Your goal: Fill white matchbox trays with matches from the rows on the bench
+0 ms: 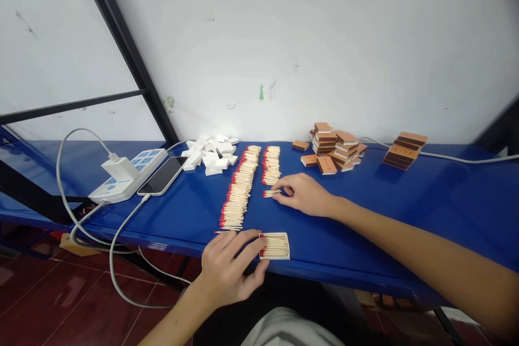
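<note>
the tray (pixel 279 247) at the desk's (pixel 365 243) edge looks nearly filled, the left hand (pixel 229 267) curling its fingers at one end, grip unclear, the right hand (pixel 302 194) pinching matches (pixel 267 194) at its twelve o'clock, a long row (pixel 240 189) at eleven apparently left, boxes (pixel 338 148) at one apparently done.

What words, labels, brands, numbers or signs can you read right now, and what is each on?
None can be read for certain.
Piled matchboxes: dark print on orange labels, too small and blurred.
Stacked matchboxes at right: marks on orange, too small.
Power strip: blue print, too blurred.
White match tray at the left hand: no print visible.
</note>
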The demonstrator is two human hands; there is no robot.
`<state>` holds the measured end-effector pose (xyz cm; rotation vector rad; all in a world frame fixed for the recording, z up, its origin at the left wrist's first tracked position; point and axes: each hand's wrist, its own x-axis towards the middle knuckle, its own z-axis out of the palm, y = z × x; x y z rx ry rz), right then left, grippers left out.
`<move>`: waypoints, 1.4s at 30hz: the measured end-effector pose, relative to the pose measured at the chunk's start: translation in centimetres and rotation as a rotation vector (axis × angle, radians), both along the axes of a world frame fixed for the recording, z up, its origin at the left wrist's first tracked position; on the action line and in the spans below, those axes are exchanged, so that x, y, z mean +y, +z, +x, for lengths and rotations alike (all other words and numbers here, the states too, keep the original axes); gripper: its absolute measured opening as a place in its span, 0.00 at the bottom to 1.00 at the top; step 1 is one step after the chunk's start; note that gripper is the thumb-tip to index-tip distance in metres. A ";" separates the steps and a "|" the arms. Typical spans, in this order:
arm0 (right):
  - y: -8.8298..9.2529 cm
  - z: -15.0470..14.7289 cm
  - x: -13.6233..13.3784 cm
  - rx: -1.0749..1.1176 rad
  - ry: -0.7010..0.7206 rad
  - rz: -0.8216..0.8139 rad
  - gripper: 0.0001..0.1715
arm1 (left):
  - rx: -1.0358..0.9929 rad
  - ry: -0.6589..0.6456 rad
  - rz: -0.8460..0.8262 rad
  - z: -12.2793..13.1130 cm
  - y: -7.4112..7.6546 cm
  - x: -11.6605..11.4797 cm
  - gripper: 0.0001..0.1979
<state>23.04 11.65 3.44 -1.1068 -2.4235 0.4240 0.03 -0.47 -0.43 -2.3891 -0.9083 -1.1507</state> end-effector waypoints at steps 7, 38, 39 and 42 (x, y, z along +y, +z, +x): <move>0.9 -0.1 -0.6 -0.116 0.056 0.061 0.13 | -0.001 -0.002 -0.011 -0.1 -0.2 -0.2 0.11; 2.0 0.0 -2.4 -0.272 0.088 0.017 0.13 | -0.015 -0.012 -0.010 -0.1 -0.2 -0.2 0.11; 1.9 0.0 -2.4 -0.256 0.095 0.018 0.13 | -0.012 -0.010 -0.012 -0.1 -0.2 -0.2 0.12; 1.6 0.1 -2.4 -0.226 0.096 0.026 0.13 | -0.008 -0.010 -0.013 -0.1 -0.3 -0.1 0.13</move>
